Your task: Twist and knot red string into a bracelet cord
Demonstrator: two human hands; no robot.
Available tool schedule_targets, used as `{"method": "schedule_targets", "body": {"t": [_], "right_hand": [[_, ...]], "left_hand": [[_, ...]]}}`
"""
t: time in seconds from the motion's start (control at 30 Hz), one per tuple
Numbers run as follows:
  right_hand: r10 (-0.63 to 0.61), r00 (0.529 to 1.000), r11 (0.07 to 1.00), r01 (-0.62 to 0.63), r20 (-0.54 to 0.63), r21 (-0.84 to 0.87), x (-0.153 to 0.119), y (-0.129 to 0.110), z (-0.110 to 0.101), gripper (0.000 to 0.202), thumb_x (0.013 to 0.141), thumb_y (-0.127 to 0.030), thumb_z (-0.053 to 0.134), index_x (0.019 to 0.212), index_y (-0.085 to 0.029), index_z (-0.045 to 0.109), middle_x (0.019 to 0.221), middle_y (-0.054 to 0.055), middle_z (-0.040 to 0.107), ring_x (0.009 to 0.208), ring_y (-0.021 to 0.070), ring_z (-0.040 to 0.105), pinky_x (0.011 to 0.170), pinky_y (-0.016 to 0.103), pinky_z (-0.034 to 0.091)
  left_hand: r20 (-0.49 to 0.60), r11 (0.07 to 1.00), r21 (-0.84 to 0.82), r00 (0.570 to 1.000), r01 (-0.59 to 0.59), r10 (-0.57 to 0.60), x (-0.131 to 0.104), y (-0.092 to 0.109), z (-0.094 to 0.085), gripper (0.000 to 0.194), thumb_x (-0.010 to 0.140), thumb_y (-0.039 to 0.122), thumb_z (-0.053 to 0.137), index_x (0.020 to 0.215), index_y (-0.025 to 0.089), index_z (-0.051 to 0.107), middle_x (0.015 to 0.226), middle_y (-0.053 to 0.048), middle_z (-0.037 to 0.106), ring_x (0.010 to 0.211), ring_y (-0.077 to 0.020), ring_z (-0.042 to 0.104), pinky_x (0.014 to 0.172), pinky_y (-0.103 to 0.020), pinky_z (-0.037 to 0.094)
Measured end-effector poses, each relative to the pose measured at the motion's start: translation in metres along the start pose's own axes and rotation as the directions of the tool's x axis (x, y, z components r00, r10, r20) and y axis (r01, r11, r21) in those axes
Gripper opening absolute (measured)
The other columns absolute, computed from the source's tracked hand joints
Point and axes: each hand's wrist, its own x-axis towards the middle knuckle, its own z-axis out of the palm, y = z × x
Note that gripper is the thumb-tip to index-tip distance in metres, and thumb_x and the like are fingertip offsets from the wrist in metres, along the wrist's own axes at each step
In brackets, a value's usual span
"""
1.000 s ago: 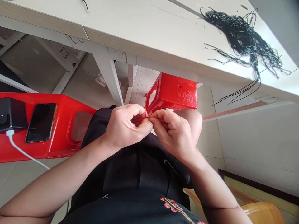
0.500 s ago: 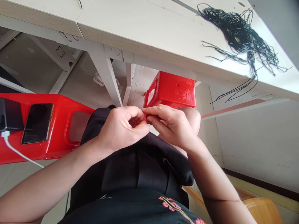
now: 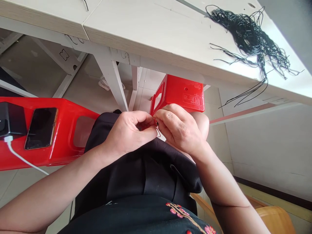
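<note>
Thin red cord shows between the fingertips of my two hands, above my lap, with a small dark piece beside it. My left hand pinches the cord between thumb and forefinger. Right next to it, my right hand is closed on the same cord, its fingers curled and their tips partly hidden. Most of the cord is covered by the fingers. On the white table a bundle of black cords lies at the upper right, its loose ends hanging over the edge.
At the left, a red stool holds a phone and a black box with a white cable. Another red stool stands beyond my hands, below the table edge. A wooden seat is at the lower right.
My right hand has curled and turned, its knuckles now higher, and a small loop of red cord shows below the fingertips. My left hand has shifted slightly right, still pinching.
</note>
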Motion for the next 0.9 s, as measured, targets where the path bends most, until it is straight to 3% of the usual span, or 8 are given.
{"method": "schedule_targets", "body": {"t": [0.1, 0.2, 0.3, 0.43, 0.63, 0.9], "right_hand": [[0.132, 0.985, 0.99, -0.124, -0.114, 0.074, -0.002, -0.002, 0.002, 0.014, 0.093, -0.009, 0.052, 0.095, -0.02, 0.06, 0.088, 0.003, 0.062, 0.078, 0.0129, 0.06, 0.066, 0.024, 0.053], [0.35, 0.915, 0.913, -0.286, -0.198, 0.291, -0.007, -0.008, 0.008, 0.019, 0.091, -0.012, 0.056, 0.105, -0.024, 0.058, 0.102, 0.004, 0.06, 0.087, 0.0134, 0.063, 0.072, 0.026, 0.056], [0.472, 0.876, 0.773, -0.357, -0.099, 0.525, -0.014, -0.016, 0.017, 0.025, 0.087, -0.015, 0.062, 0.109, -0.024, 0.054, 0.099, 0.003, 0.061, 0.087, 0.0138, 0.064, 0.076, 0.03, 0.058], [0.589, 0.807, 0.654, -0.445, -0.042, 0.612, -0.016, -0.023, 0.025, 0.013, 0.086, -0.018, 0.065, 0.095, -0.023, 0.056, 0.085, 0.0, 0.063, 0.074, 0.0115, 0.064, 0.065, 0.026, 0.057], [0.609, 0.787, 0.673, -0.449, -0.096, 0.587, -0.013, -0.022, 0.026, 0.003, 0.087, -0.019, 0.064, 0.085, -0.02, 0.061, 0.079, 0.001, 0.064, 0.072, 0.0131, 0.063, 0.065, 0.029, 0.056], [0.617, 0.782, 0.683, -0.472, -0.094, 0.557, -0.014, -0.021, 0.026, 0.004, 0.089, -0.022, 0.06, 0.085, -0.021, 0.061, 0.079, 0.002, 0.065, 0.072, 0.0138, 0.063, 0.067, 0.03, 0.056]], "left_hand": [[-0.016, 0.983, -0.166, 0.997, 0.072, -0.076, 0.002, -0.002, 0.002, 0.004, 0.067, 0.017, 0.069, 0.064, 0.017, 0.067, 0.059, 0.003, 0.061, 0.056, -0.0095, 0.054, 0.054, -0.022, 0.042], [-0.041, 0.9, -0.413, 0.985, 0.138, -0.17, 0.004, -0.002, 0.005, 0.005, 0.067, 0.019, 0.07, 0.062, 0.017, 0.069, 0.059, 0.002, 0.063, 0.057, -0.0099, 0.056, 0.056, -0.022, 0.045], [-0.031, 0.807, -0.562, 0.971, 0.181, -0.239, 0.006, 0.001, 0.007, 0.007, 0.066, 0.016, 0.07, 0.059, 0.017, 0.069, 0.058, 0.002, 0.063, 0.057, -0.0093, 0.057, 0.057, -0.021, 0.047], [0.041, 0.722, -0.648, 0.958, 0.242, -0.283, 0.008, 0.003, 0.007, 0.007, 0.066, 0.015, 0.072, 0.059, 0.016, 0.069, 0.061, 0.002, 0.064, 0.059, -0.0091, 0.059, 0.058, -0.02, 0.049], [0.102, 0.674, -0.687, 0.954, 0.272, -0.282, 0.009, 0.0, 0.005, 0.009, 0.071, 0.018, 0.072, 0.062, 0.016, 0.07, 0.061, 0.001, 0.064, 0.06, -0.0097, 0.058, 0.059, -0.021, 0.049], [0.048, 0.701, -0.668, 0.954, 0.252, -0.297, 0.009, 0.0, 0.007, 0.013, 0.074, 0.023, 0.069, 0.063, 0.017, 0.07, 0.064, -0.001, 0.065, 0.062, -0.0127, 0.061, 0.06, -0.025, 0.052]]}}
